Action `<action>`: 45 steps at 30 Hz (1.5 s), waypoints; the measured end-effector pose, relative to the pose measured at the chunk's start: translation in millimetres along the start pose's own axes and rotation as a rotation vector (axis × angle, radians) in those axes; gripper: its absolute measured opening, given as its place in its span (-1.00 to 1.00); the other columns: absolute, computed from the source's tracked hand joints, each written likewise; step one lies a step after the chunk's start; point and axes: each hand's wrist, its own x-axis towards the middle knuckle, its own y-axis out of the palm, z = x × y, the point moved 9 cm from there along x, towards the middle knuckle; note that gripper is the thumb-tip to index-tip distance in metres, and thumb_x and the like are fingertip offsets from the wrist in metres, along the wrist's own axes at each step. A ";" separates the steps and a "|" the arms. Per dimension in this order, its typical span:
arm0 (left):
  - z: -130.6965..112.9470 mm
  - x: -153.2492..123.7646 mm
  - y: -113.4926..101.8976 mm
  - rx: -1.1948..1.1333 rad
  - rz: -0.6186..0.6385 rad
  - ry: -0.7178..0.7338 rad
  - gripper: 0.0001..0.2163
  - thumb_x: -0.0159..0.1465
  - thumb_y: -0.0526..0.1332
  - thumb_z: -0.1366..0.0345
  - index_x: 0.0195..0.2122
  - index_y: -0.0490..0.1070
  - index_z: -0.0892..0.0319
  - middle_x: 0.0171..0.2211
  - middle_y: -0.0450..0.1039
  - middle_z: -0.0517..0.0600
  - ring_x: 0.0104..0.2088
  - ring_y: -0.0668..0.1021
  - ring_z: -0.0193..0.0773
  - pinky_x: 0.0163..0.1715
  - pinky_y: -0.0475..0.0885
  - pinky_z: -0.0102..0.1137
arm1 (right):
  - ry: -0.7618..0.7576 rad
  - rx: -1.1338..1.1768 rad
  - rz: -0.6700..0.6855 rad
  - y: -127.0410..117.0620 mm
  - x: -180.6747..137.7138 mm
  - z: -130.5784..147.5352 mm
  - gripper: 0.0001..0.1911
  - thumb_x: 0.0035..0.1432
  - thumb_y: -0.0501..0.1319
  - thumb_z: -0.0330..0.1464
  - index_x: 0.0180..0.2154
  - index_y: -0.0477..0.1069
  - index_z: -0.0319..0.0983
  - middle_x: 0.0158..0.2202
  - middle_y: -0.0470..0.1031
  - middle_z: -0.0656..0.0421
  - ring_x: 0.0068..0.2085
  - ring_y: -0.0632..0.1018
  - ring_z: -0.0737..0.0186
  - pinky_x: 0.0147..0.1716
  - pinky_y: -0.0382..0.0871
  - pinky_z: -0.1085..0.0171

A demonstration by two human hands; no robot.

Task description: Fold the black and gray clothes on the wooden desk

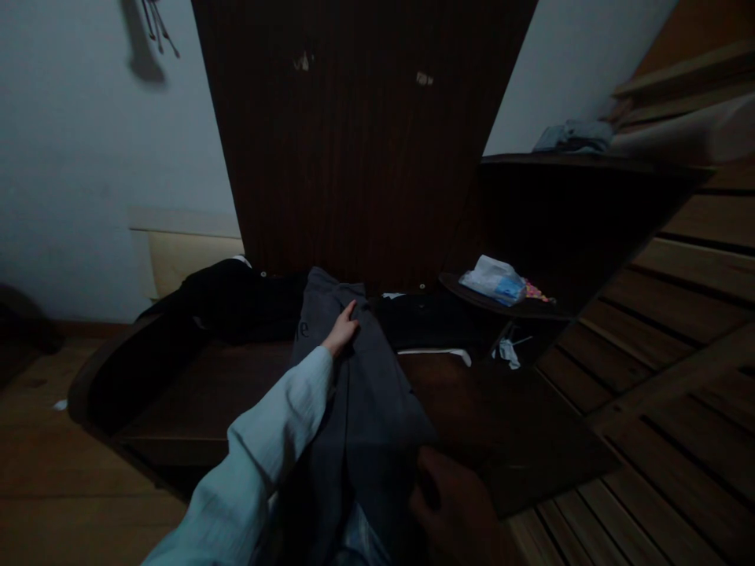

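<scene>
A long dark grey garment [359, 393] lies stretched out along a dark wooden table [194, 393], running from near me to the far end. My left hand [340, 330], in a pale blue sleeve, reaches far out and rests flat on the garment's far part, fingers stretched. My right hand [457, 503] is in deep shadow at the near end, on the garment's right edge; its fingers look curled on the cloth.
Black clothes [236, 303] lie heaped at the table's far left and far middle. A round shelf holds a white and blue plastic packet [494, 281]. A tall dark wardrobe [359, 134] stands behind. Wooden slats [678, 330] run along the right.
</scene>
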 end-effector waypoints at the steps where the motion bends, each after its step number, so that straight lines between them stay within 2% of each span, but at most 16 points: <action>1: -8.4 6.0 4.5 -0.012 0.021 -0.004 -0.31 -0.09 0.07 0.58 0.14 0.09 0.18 -0.24 0.48 0.04 -0.55 0.46 -0.41 -0.50 0.35 -0.51 | -0.016 0.006 0.000 1.3 1.5 7.2 -0.90 -0.17 0.04 -0.49 -0.53 0.21 -0.18 -0.58 0.39 0.24 -0.57 0.41 0.33 -0.57 0.21 0.40; 3: -22.9 16.9 14.3 -0.078 0.085 -0.007 -0.31 -0.12 0.04 0.60 0.13 0.12 0.18 -0.30 0.49 0.01 -0.52 0.47 -0.38 -0.47 0.36 -0.50 | -0.038 0.023 0.041 15.4 5.8 24.8 -0.83 -0.23 0.05 -0.52 -0.49 0.22 -0.16 -0.54 0.41 0.24 -0.54 0.44 0.29 -0.56 0.23 0.39; 5: -25.3 24.5 18.4 -0.147 0.121 -0.041 -0.30 -0.14 0.02 0.62 0.12 0.15 0.17 -0.33 0.50 0.00 -0.48 0.49 -0.37 -0.44 0.38 -0.50 | -0.014 0.007 0.104 40.3 11.6 40.8 -0.71 -0.26 0.05 -0.56 -0.40 0.26 -0.17 -0.47 0.44 0.21 -0.47 0.48 0.24 -0.53 0.25 0.37; 8: -3.5 29.0 9.4 -0.174 0.078 -0.145 -0.28 -0.16 0.01 0.61 0.13 0.13 0.20 -0.35 0.50 0.02 -0.48 0.49 -0.35 -0.44 0.39 -0.48 | 0.051 -0.022 0.206 80.0 21.1 56.1 -0.60 -0.27 0.01 -0.63 -0.30 0.27 -0.23 -0.37 0.46 0.13 -0.42 0.51 0.20 -0.52 0.24 0.36; 10: 14.0 29.6 1.8 -0.174 0.052 -0.192 -0.27 -0.17 0.01 0.60 0.14 0.09 0.24 -0.36 0.50 0.03 -0.49 0.49 -0.34 -0.47 0.40 -0.47 | 0.085 -0.015 0.254 95.3 25.6 59.8 -0.58 -0.26 0.01 -0.66 -0.28 0.28 -0.25 -0.34 0.45 0.10 -0.41 0.51 0.19 -0.52 0.23 0.35; 13: 25.6 31.8 -1.6 -0.188 0.066 -0.189 -0.28 -0.15 0.03 0.58 0.14 0.08 0.24 -0.36 0.50 0.03 -0.52 0.49 -0.36 -0.50 0.39 -0.48 | 0.120 0.048 0.259 94.9 26.4 58.9 -0.60 -0.25 0.01 -0.66 -0.31 0.28 -0.24 -0.35 0.43 0.13 -0.40 0.50 0.21 -0.50 0.23 0.36; 18: 24.4 34.7 5.4 -0.266 0.102 -0.156 -0.28 -0.14 0.02 0.58 0.14 0.09 0.20 -0.34 0.49 0.00 -0.54 0.47 -0.41 -0.50 0.39 -0.51 | 0.112 0.135 0.113 71.7 17.2 56.5 -0.64 -0.27 0.02 -0.63 -0.37 0.27 -0.17 -0.36 0.39 0.20 -0.41 0.46 0.25 -0.46 0.22 0.36; 22: 25.8 33.9 7.4 -0.305 0.109 -0.156 -0.27 -0.15 -0.01 0.60 0.15 0.07 0.20 -0.32 0.50 0.00 -0.49 0.49 -0.41 -0.45 0.40 -0.52 | 0.109 0.163 0.003 65.3 10.0 54.1 -0.67 -0.31 0.00 -0.62 -0.45 0.24 -0.15 -0.38 0.35 0.23 -0.42 0.43 0.29 -0.44 0.22 0.37; 24: 27.2 34.3 7.3 -0.306 0.112 -0.162 -0.27 -0.15 -0.01 0.61 0.15 0.07 0.20 -0.30 0.50 0.01 -0.46 0.51 -0.39 -0.44 0.40 -0.51 | 0.074 0.150 0.035 71.1 10.5 56.9 -0.67 -0.32 -0.02 -0.64 -0.47 0.24 -0.16 -0.39 0.33 0.23 -0.41 0.43 0.29 -0.44 0.22 0.38; 29: 34.4 36.1 5.0 -0.288 0.086 -0.204 -0.27 -0.15 0.00 0.61 0.15 0.07 0.19 -0.29 0.49 0.03 -0.43 0.52 -0.34 -0.44 0.41 -0.47 | -0.030 0.002 0.272 105.8 14.2 64.1 -0.66 -0.24 0.00 -0.66 -0.40 0.31 -0.20 -0.27 0.38 0.12 -0.35 0.47 0.22 -0.44 0.26 0.36; 32: 34.8 36.7 5.4 -0.268 0.065 -0.201 -0.28 -0.14 0.02 0.60 0.14 0.08 0.20 -0.32 0.48 0.02 -0.45 0.51 -0.34 -0.44 0.41 -0.45 | -0.066 0.113 0.321 114.4 11.6 63.4 -0.69 -0.17 0.05 -0.62 -0.36 0.34 -0.19 -0.27 0.41 0.16 -0.32 0.47 0.25 -0.40 0.27 0.38; 34: 31.3 37.5 4.3 -0.235 0.033 -0.195 -0.30 -0.13 0.03 0.59 0.13 0.11 0.21 -0.35 0.48 0.01 -0.48 0.49 -0.36 -0.46 0.39 -0.47 | -0.124 0.273 0.337 109.2 7.0 62.9 -0.74 -0.15 0.10 -0.56 -0.37 0.35 -0.16 -0.35 0.44 0.23 -0.34 0.47 0.30 -0.41 0.28 0.42; 36: 23.7 39.0 3.3 -0.195 0.020 -0.185 -0.32 -0.13 0.04 0.59 0.11 0.14 0.22 -0.38 0.47 0.01 -0.51 0.47 -0.37 -0.47 0.38 -0.48 | -0.125 0.384 0.284 90.9 4.6 50.9 -0.80 -0.13 0.11 -0.53 -0.40 0.37 -0.17 -0.43 0.45 0.26 -0.38 0.47 0.33 -0.43 0.28 0.44; 41: 1.5 44.1 -5.5 -0.088 0.039 -0.121 -0.41 -0.08 0.10 0.57 0.05 0.21 0.18 -0.45 0.44 -0.04 -0.55 0.42 -0.41 -0.51 0.33 -0.53 | 0.106 0.529 -0.120 19.0 9.7 -26.3 -0.83 0.10 0.01 -0.35 -0.39 0.36 -0.19 -0.43 0.47 0.19 -0.37 0.49 0.31 -0.39 0.35 0.41; 43: 1.5 43.9 -17.3 -0.055 -0.027 -0.105 -0.45 -0.05 0.14 0.55 0.03 0.22 0.18 -0.49 0.39 -0.09 -0.61 0.37 -0.47 -0.56 0.28 -0.56 | 0.184 0.513 -0.237 5.4 12.3 -54.2 -0.81 0.10 0.02 -0.31 -0.29 0.35 -0.20 -0.31 0.47 0.14 -0.26 0.49 0.26 -0.28 0.37 0.35; 45: 6.2 41.3 -27.6 -0.052 -0.089 -0.098 -0.49 -0.01 0.16 0.52 0.02 0.19 0.20 -0.52 0.35 -0.11 -0.64 0.32 -0.51 -0.58 0.25 -0.58 | 0.162 0.469 -0.284 4.9 16.3 -65.8 -0.74 0.08 0.06 -0.30 -0.16 0.32 -0.20 -0.15 0.43 0.10 -0.12 0.44 0.21 -0.13 0.34 0.26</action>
